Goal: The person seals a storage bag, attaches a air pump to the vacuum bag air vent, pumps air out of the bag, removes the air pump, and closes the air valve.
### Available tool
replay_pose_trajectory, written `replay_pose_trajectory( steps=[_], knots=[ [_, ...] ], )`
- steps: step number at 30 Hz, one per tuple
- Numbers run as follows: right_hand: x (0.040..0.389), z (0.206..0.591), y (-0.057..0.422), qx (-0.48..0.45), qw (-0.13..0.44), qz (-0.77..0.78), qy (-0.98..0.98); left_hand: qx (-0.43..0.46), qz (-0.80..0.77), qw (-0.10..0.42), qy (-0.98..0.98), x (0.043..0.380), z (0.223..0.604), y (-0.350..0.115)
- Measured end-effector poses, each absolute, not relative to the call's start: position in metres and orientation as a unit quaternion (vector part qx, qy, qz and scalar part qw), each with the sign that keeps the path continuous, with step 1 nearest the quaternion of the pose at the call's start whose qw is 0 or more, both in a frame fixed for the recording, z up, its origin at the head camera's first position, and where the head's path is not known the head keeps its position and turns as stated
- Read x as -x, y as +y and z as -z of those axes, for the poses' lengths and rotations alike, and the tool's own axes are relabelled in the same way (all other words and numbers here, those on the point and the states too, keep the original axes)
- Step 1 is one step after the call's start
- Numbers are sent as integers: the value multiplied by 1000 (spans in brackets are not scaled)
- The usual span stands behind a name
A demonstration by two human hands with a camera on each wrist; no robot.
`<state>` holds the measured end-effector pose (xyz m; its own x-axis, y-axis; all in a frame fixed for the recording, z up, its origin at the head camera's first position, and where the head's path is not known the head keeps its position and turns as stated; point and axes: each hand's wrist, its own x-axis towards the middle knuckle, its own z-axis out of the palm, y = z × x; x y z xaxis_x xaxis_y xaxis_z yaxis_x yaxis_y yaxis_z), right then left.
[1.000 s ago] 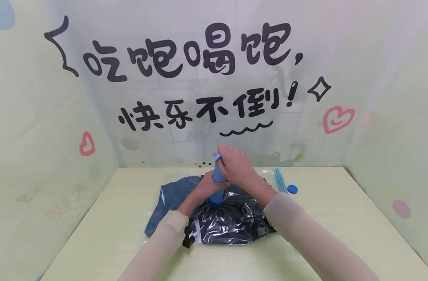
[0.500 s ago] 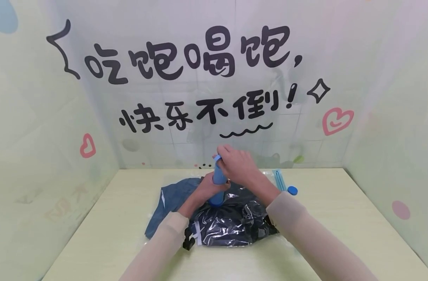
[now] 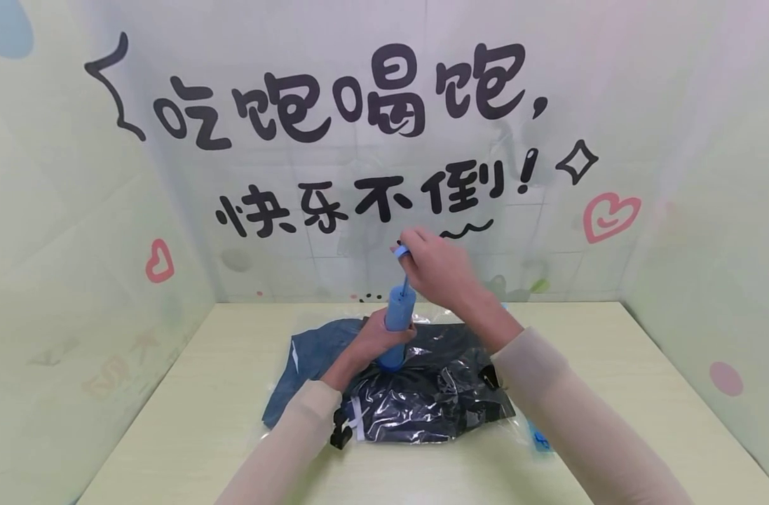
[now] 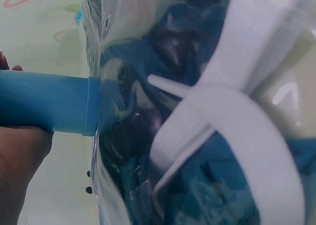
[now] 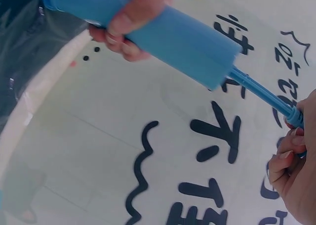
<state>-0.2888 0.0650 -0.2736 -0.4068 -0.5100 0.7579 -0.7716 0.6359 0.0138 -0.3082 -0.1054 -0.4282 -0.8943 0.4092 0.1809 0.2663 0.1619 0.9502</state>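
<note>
A blue hand pump (image 3: 398,324) stands upright on a clear vacuum bag (image 3: 422,400) stuffed with dark blue clothing, at mid-table. My left hand (image 3: 374,338) grips the pump's barrel (image 5: 148,29) near its base. My right hand (image 3: 437,270) holds the handle at the top, and the thin plunger rod (image 5: 261,92) is drawn out above the barrel. In the left wrist view the pump's foot (image 4: 91,106) meets the bag (image 4: 197,106), with a white strap showing through the plastic.
The pale wooden table (image 3: 611,393) is boxed in by printed walls at the back and both sides. A black buckle (image 3: 338,436) pokes from the bag's front left. A small blue item (image 3: 540,440) lies by my right forearm.
My right hand has lifted the handle, pulling the plunger rod out of the barrel. The left hand stays on the barrel. The bag looks flatter and more wrinkled.
</note>
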Motion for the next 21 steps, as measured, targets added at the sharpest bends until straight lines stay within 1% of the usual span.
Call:
replay_pose_trajectory(
  steps=[3, 5, 13, 18, 21],
  knots=[
    [288, 264, 67, -385, 408, -177, -809, -222, -605, 57, 763, 308, 428, -105],
    [288, 260, 67, -380, 414, -177, -808, -219, -604, 57, 764, 309, 428, -105],
    [284, 264, 63, -355, 383, -194, -830, -217, -606, 57, 763, 309, 430, -104],
    [285, 279, 58, -350, 367, -165, -846, -213, -611, 55, 760, 308, 428, -105],
    [284, 291, 55, -346, 348, -143, -859, -218, -615, 59, 755, 307, 428, -106]
  ],
)
